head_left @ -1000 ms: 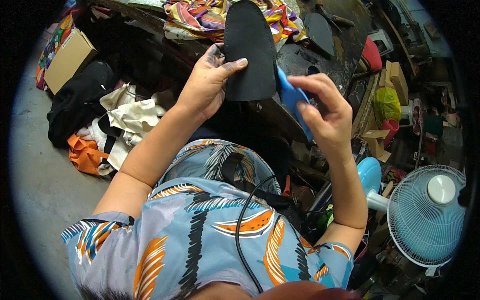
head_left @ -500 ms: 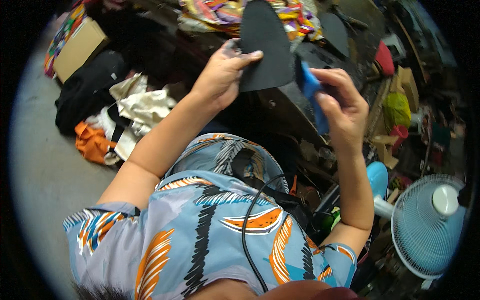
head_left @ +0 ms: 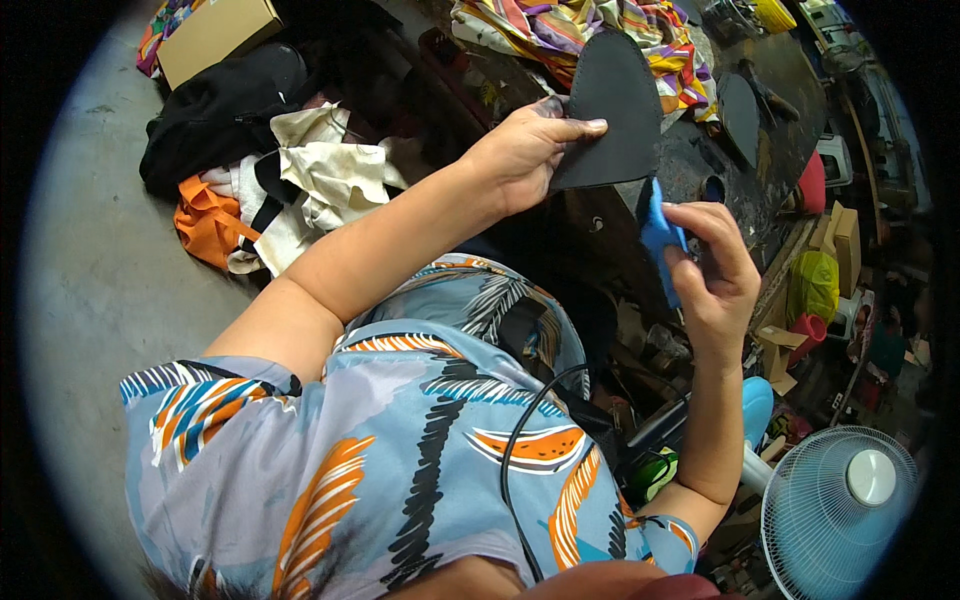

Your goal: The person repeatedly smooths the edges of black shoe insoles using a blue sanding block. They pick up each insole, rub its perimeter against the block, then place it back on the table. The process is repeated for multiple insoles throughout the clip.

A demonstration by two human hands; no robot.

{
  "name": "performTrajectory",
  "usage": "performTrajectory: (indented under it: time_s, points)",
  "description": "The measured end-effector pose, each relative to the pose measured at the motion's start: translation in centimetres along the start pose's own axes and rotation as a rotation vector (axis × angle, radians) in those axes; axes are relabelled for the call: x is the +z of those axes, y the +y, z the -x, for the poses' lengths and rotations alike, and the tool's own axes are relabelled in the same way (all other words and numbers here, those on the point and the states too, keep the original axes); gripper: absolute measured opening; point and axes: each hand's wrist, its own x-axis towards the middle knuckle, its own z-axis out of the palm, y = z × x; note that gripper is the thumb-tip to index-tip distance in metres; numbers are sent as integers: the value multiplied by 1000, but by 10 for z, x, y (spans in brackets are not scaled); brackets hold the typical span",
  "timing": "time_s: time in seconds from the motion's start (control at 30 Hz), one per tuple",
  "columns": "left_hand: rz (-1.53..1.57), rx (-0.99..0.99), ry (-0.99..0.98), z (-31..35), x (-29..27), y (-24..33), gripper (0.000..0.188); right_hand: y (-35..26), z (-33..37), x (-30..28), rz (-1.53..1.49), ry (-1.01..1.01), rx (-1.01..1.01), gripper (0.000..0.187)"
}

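A flat black sole-shaped piece (head_left: 618, 105), rounded at its far end, is gripped along its left edge by my left hand (head_left: 525, 155). The thumb lies on top and the other fingers are mostly behind it. My right hand (head_left: 715, 275) pinches a small blue piece with a dark end (head_left: 662, 240); it looks like a folded cloth or pad, but I cannot tell for sure. Its dark tip is at the sole piece's near right corner, touching or almost touching it. A second dark sole-shaped piece (head_left: 738, 120) lies on the worktable (head_left: 775, 185) to the right.
Colourful crumpled fabric (head_left: 560, 30) covers the table's far part. On the left floor are a cardboard box (head_left: 220, 40), a black bag (head_left: 225, 120), pale cloth (head_left: 325, 165) and an orange bag (head_left: 210, 225). A fan (head_left: 840, 510) stands near right, beyond it boxes and a yellow bag (head_left: 812, 285).
The view has shifted, so the surroundings sit differently. The blue piece has come closer to the sole piece's near right corner. Both hands keep their holds.
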Motion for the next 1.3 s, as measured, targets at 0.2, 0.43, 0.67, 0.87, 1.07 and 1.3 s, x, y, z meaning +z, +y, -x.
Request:
performTrajectory:
  time_s: [0.2, 0.43, 0.67, 0.87, 1.07, 1.3]
  points:
    - [72, -94, 3, 2, 6, -1, 25, 5, -9, 2, 246, 192, -263, 35]
    - [68, -149, 4, 6, 9, 0, 26, 6, -11, 6, 381, 233, -324, 37]
    - [130, -113, -13, 5, 14, -1, 22, -4, -2, 10, 505, 128, -366, 45]
    - [178, -107, 42, 3, 21, -6, 20, -7, -10, 2, 529, 308, -289, 38]
    - [218, -90, 36, -1, 25, -10, 17, -1, -2, 21, 479, 163, -357, 44]
    - [236, -126, 59, 0, 30, -7, 16, -4, -2, 5, 516, 175, -419, 49]
